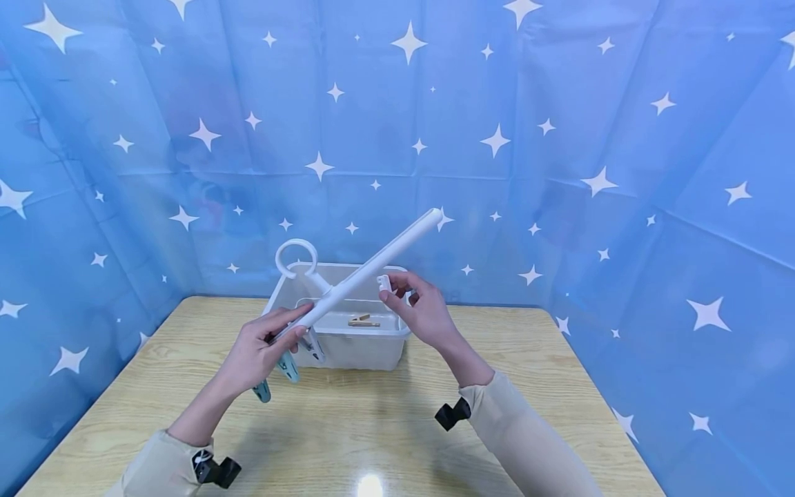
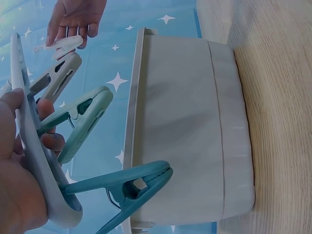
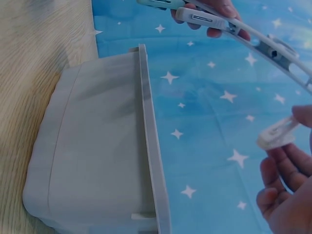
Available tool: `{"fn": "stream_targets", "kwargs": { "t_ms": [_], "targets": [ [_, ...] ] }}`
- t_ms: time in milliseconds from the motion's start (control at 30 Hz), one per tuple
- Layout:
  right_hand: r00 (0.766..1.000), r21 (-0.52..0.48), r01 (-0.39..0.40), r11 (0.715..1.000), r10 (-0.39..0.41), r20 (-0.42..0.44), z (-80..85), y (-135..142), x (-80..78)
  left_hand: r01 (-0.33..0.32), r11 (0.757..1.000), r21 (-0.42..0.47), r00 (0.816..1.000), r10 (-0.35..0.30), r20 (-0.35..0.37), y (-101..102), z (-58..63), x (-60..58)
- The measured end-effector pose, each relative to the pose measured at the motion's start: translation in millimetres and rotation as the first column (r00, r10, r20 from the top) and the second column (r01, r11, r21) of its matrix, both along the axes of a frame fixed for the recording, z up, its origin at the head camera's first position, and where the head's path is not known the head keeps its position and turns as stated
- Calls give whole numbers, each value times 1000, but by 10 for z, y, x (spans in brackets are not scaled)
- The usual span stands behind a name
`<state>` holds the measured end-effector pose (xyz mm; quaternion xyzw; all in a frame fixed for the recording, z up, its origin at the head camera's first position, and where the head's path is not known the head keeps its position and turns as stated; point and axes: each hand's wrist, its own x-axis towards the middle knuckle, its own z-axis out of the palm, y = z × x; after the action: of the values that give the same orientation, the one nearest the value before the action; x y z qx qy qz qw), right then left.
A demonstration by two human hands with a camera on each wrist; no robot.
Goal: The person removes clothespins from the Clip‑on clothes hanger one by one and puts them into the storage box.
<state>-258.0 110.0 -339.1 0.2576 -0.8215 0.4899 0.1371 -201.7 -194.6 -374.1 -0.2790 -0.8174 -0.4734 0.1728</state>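
My left hand (image 1: 257,348) grips the lower part of a white clip hanger (image 1: 379,262), whose bar slants up to the right. Its round hook (image 1: 297,241) points up and to the left. From the bar near this hand hang a dark teal clip (image 2: 139,180), a light green clip (image 2: 90,114) and a grey-white clip (image 2: 63,75). Between thumb and fingers, my right hand (image 1: 425,310) pinches a loose white clip (image 3: 277,134), held apart from the bar, below its upper half in the head view.
Behind the hands, a white plastic bin (image 1: 360,351) stands on the wooden table (image 1: 348,421). Small gold-coloured pieces (image 1: 364,322) lie inside it. A blue curtain with white stars (image 1: 397,131) surrounds the table's back and sides.
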Motion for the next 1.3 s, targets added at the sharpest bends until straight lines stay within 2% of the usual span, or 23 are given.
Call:
{"fn": "stream_targets", "kwargs": {
  "t_ms": [467, 1300],
  "targets": [
    [1000, -6, 2, 1000, -2, 22, -95, 37, -83, 13, 1000, -3, 1000, -13, 8, 16, 16, -4],
    [990, 33, 56, 998, -60, 126, -173, 44, -173, 20, 1000, 12, 1000, -20, -1, 56, 16, -11]
  ]
}}
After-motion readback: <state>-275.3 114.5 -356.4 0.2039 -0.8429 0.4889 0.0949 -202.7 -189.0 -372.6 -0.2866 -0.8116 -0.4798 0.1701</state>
